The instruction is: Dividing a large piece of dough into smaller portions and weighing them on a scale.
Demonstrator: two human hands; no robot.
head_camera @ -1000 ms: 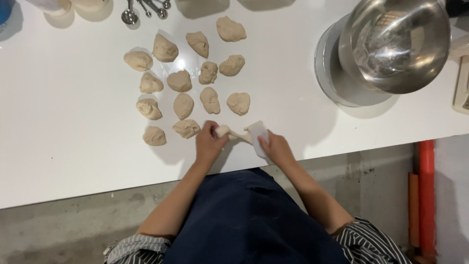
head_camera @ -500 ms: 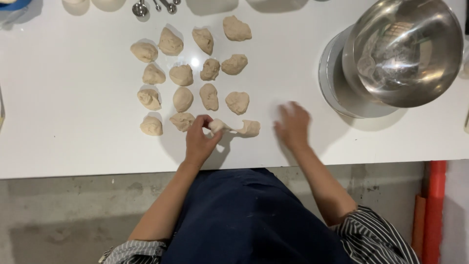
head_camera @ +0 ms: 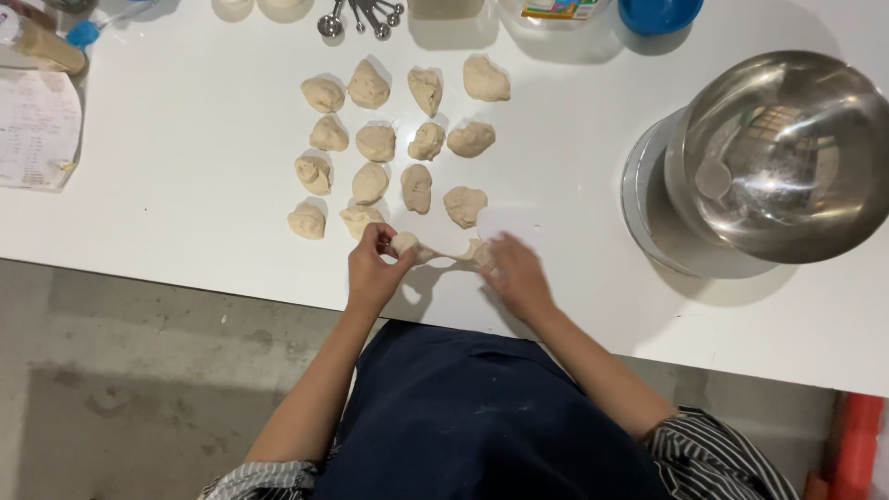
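Observation:
Several pale dough lumps (head_camera: 417,188) lie in rows on the white table (head_camera: 185,185). My left hand (head_camera: 373,270) pinches a small dough piece (head_camera: 405,243) near the table's front edge. A thin strand of dough stretches from it to a second dough piece (head_camera: 477,252) under my right hand (head_camera: 517,275). My right hand holds a white scraper (head_camera: 507,222) down on that second piece. Both hands are just in front of the nearest row of lumps.
A large steel bowl (head_camera: 787,153) sits on a round grey base (head_camera: 648,218) at the right. Measuring spoons (head_camera: 356,18), a blue dish (head_camera: 657,13) and containers line the far edge. A paper sheet (head_camera: 37,130) lies at the left. The floor is below the table's front edge.
Half a second ago my right hand lay out to the right of the dough; it has come back with the scraper. The dough is now pulled into a strand between my hands.

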